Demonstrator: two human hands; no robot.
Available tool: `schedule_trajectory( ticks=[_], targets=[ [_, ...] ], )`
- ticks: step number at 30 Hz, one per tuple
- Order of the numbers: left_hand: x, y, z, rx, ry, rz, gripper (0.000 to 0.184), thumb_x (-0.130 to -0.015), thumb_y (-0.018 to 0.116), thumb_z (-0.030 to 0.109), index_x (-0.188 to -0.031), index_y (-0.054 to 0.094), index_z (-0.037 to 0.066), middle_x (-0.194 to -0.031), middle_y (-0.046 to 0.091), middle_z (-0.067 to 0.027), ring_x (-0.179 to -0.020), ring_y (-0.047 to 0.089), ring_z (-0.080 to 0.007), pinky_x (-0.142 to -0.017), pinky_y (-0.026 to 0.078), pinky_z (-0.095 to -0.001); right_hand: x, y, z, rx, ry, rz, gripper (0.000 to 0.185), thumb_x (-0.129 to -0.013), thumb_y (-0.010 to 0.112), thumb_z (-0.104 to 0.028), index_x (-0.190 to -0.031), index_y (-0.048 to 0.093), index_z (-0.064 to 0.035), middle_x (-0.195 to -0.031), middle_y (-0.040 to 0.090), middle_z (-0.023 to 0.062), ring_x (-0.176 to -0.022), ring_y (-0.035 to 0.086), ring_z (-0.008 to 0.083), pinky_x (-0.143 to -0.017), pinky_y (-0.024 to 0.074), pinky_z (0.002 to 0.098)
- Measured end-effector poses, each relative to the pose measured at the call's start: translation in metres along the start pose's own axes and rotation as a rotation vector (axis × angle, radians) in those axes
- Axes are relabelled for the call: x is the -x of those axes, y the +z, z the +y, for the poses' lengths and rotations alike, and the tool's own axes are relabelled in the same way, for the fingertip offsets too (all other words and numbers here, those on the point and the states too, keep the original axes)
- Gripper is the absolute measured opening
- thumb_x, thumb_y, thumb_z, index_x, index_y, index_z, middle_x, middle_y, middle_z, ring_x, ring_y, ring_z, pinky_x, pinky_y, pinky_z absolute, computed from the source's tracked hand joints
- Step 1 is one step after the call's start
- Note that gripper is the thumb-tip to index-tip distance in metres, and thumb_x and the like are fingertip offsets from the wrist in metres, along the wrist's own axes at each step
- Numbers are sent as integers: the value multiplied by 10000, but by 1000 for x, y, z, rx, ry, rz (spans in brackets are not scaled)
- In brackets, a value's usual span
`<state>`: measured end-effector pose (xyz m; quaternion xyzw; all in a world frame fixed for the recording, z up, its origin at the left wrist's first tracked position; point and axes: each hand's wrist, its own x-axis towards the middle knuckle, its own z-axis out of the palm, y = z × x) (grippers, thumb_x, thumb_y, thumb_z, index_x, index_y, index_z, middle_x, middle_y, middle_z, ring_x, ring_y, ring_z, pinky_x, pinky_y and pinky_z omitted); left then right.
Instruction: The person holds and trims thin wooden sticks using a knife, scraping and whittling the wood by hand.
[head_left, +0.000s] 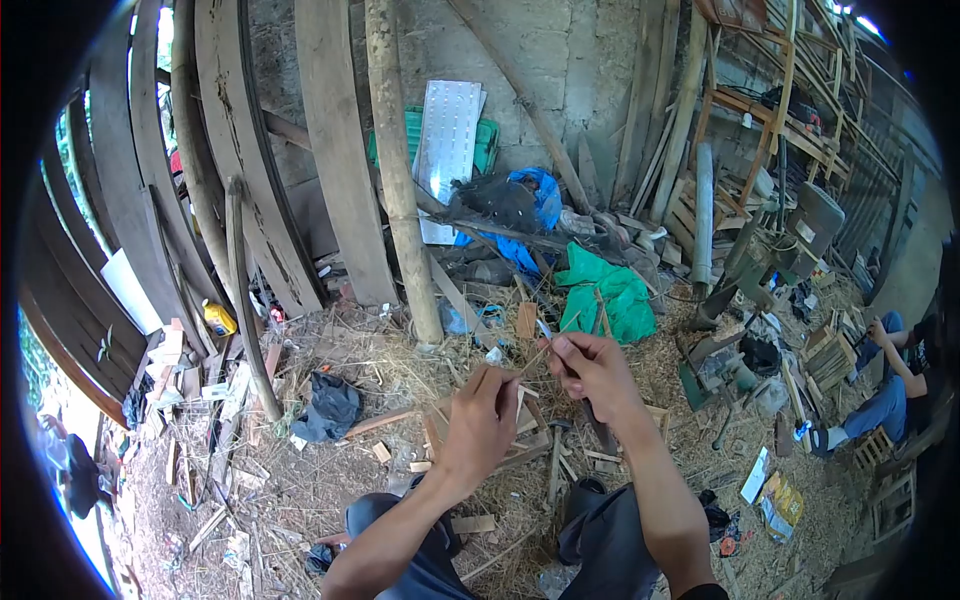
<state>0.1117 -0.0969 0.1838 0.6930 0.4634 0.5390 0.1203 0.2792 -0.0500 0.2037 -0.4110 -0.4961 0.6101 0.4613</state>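
Observation:
My left hand [484,415] is closed, thumb and fingers pinched on a thin strip of wood or bamboo [532,363] that slants up to the right. Close by on the right, my right hand [594,375] is wrapped round what looks like a knife [600,428]. Its pale tip shows above the fingers and a dark length sticks out below the palm. The strip reaches toward the right fingers; whether they touch it I cannot tell. Both hands are held above my knees [620,535].
Wood scraps and shavings cover the ground [290,500]. Ahead are a green plastic sheet [610,300], a wooden post [400,190] and a black plastic bag [330,408]. A machine [775,260] stands at right, near another seated person [890,390].

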Motion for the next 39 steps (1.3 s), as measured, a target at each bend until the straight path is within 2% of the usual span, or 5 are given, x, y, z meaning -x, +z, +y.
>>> schedule_trajectory(
  ticks=[3,13,18,21,39],
  targets=[
    [-3,-1,-1,16,-3,12,66,-835,612,-16,-894,585,-29,-745,571,-143,-543,538,-194,-509,419,-304,4,14,15,131,-48,-150,197,-943,542,-171,-950,632,4,-678,548,-10,-482,377,33,-418,282,191],
    [-2,-1,4,19,-31,-4,65,-841,613,-8,-898,590,-31,-744,584,-143,-550,543,-198,-513,421,-305,-7,6,15,128,-104,76,203,-951,529,-172,-961,626,7,-689,546,-8,-484,364,32,-408,268,192],
    [3,2,-3,12,-2,7,77,-845,610,-2,-914,587,-27,-754,588,-145,-569,561,-219,-525,433,-312,-4,-13,4,-31,-58,61,206,-943,544,-190,-981,623,-3,-710,554,-9,-493,370,35,-406,271,190],
    [0,1,0,11,-35,16,74,-848,606,-1,-916,588,-25,-757,586,-146,-582,569,-231,-534,441,-315,2,12,21,37,-49,-185,199,-946,536,-177,-966,618,3,-688,544,-3,-465,365,34,-397,264,193],
    [2,-2,-3,-37,12,-44,70,-856,583,-7,-925,580,-21,-814,569,-168,-615,576,-289,-547,442,-346,-5,0,14,66,9,-91,203,-936,553,-178,-1056,634,-36,-716,574,1,-470,400,40,-396,299,192]
  ],
)
